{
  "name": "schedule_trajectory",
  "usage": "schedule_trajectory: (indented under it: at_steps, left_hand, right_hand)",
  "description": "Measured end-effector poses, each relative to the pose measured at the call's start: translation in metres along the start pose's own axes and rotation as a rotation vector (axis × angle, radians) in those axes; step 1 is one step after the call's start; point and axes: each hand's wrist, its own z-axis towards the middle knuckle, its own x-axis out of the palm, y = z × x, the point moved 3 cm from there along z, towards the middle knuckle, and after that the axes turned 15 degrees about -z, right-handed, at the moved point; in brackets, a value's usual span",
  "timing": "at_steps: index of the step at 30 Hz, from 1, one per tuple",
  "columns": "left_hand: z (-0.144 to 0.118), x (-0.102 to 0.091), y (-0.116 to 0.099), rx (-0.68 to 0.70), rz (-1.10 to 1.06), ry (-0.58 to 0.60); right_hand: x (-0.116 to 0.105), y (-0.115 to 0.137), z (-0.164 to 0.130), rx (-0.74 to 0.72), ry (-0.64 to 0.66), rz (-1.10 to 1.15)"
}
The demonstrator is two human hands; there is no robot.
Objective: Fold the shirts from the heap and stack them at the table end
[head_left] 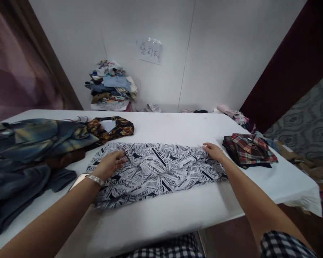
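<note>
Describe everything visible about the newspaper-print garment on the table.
The newspaper-print garment is thin white cloth covered in black headlines and text, with words like "WORLD" and "Newspaper" readable. It lies flat and folded into a wide band across the white table, near the front edge, slightly wrinkled. The left hand presses on its left part; the right hand rests on its upper right edge.

white table (177, 129) bearing garments (156, 170)

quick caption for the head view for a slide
Both hands, left hand and right hand, press flat on a newspaper-print garment spread across a white table, between clothing piles.
</note>
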Motion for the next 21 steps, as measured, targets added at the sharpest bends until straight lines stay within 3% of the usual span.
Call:
schedule_trajectory:
  at_steps: [3, 7, 10, 13, 16, 20, 21]
  left_hand:
    - [0.004, -0.002, -0.011, 0.199, 0.336, -0.046]
    - [0.013, 0.016, -0.027, 0.489, 0.837, 0.081]
    - [0.024, 0.031, -0.027, 0.438, 1.078, 0.138]
    - [0.029, 0.037, -0.031, 0.338, 1.179, 0.193]
    - [0.022, 0.033, -0.049, 0.339, 1.053, 0.296]
    - [0.012, 0.021, -0.076, 0.168, 0.471, 0.465]
    - [0.013, 0.019, -0.079, 0.116, 0.389, 0.461]
  right_hand:
    - [-0.002, -0.01, -0.01, -0.016, 0.018, -0.033]
    - [-0.004, -0.017, -0.015, -0.004, 0.055, 0.041]
    - [-0.004, -0.016, -0.015, 0.008, 0.069, 0.111]
    - [-0.008, -0.018, -0.015, 0.015, -0.052, 0.172]
    - [-0.014, -0.021, -0.014, 0.022, -0.144, 0.188]
    - [-0.019, -0.019, -0.002, 0.022, -0.224, 0.199]
    - [-0.019, -0.017, 0.003, 0.021, -0.237, 0.203]
